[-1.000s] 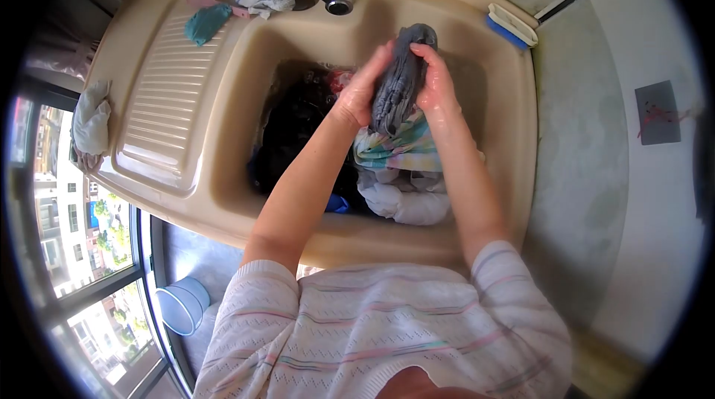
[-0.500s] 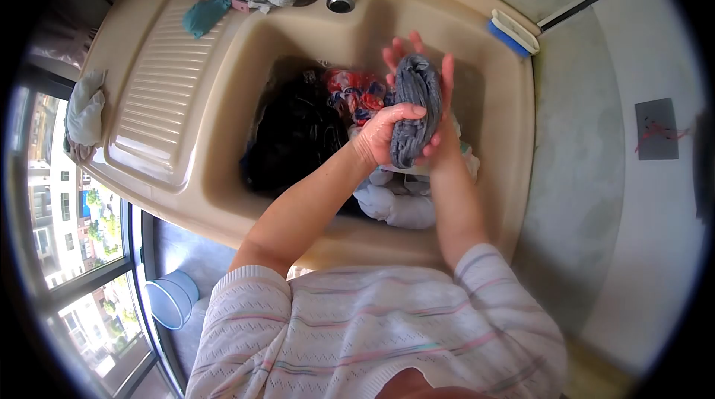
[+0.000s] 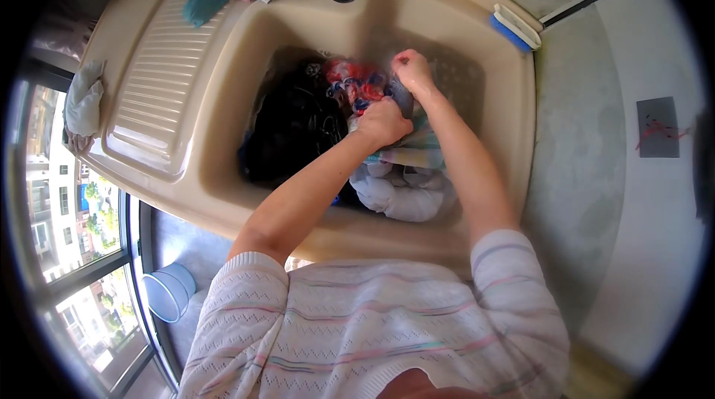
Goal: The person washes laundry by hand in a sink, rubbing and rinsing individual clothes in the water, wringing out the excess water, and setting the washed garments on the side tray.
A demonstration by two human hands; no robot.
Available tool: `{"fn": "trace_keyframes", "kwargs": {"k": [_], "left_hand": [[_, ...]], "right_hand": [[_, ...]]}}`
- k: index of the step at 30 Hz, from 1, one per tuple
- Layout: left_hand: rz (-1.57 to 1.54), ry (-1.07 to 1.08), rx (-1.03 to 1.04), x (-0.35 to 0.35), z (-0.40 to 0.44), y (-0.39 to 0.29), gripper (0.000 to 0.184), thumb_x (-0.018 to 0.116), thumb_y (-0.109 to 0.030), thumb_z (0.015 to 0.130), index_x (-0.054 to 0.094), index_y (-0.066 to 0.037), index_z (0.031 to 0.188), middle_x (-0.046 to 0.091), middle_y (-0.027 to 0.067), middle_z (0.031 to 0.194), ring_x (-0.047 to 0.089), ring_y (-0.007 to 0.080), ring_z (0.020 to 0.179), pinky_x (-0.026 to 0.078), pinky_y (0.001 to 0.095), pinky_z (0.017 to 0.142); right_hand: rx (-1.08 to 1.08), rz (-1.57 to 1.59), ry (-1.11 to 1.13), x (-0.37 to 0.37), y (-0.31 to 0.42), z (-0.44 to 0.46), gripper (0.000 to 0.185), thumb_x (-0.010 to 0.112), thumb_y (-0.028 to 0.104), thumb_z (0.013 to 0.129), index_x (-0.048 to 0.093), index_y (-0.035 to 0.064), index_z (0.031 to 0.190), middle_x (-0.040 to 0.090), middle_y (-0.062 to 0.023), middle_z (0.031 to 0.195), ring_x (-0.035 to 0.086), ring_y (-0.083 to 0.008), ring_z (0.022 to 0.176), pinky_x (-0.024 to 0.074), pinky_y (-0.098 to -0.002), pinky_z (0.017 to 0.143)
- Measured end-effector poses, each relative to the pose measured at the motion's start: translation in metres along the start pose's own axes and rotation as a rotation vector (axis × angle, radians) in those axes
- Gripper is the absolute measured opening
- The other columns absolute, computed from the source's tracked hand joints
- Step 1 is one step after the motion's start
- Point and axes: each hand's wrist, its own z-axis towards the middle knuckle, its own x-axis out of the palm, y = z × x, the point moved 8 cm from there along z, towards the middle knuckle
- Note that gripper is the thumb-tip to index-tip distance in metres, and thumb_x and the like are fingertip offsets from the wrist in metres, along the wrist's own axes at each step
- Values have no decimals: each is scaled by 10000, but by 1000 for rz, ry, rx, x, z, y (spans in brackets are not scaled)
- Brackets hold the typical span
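The grey cloth (image 3: 403,96) stretches between left hand (image 3: 384,123) and right hand (image 3: 414,73), whose fingers (image 3: 403,61) clench it. Probably it is soft, water-heavy and slippery; bunched ends seem the best hold.

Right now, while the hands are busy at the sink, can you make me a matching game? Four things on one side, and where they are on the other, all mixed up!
Things:
1. Bucket
2. Brush
3. Teal cloth
4. Gray cloth

Places:
A. On the ridged draining board
B. Between the left hand and the right hand
C. On the floor
D. On the sink rim, at the picture's right

Right pairs: 1-C, 2-D, 3-A, 4-B
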Motion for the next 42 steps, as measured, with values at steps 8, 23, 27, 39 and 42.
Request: {"fn": "trace_keyframes", "kwargs": {"k": [8, 23, 27, 39, 42], "left_hand": [[-1534, 808, 64, 11, -34, -52, 391, 532, -346, 793, 501, -29, 1019, 505, 78, 612, 467, 172, 479, 394, 280, 446], [-207, -257, 25, -13, -2, 2, 341, 629, -186, 658, 550, 62, 879, 602, 141, 750, 569, 174, 638, 460, 295, 614], [-424, -173, 138, -12, 7, -2, 461, 649, -326, 701, 538, 30, 972, 608, 101, 783, 586, 184, 679, 475, 290, 644], [-1732, 530, -31, 0, -2, -15, 646, 355, -635, 803, 483, -101, 1144, 559, 158, 1032, 562, 356, 934, 473, 523, 739], [-1800, 81, -92, -25, 13, 14, 239, 488, -266, 851, 514, -91, 1011, 574, 126, 994, 557, 290, 935, 498, 458, 702]], "right_hand": [[-63, 1479, 464, -49, 89, -68, 579, 522, 454, 842, 396, 79, 1264, 525, -89, 1027, 536, -208, 892, 503, -389, 714], [43, 739, -12, -28, 53, -35, 96, 520, 92, 843, 497, 19, 902, 493, -68, 609, 491, -153, 455, 432, -317, 388], [-31, 766, -96, -48, 68, -33, 123, 520, 118, 856, 496, 13, 914, 493, -66, 617, 493, -152, 457, 436, -300, 394], [-783, 407, -201, -84, 187, -119, 102, 494, 56, 881, 517, 3, 965, 520, -33, 667, 498, -79, 573, 425, -211, 547], [-653, 661, -257, -79, 155, -122, 117, 462, 78, 898, 501, 3, 979, 507, -40, 684, 498, -101, 602, 449, -248, 583]]}}
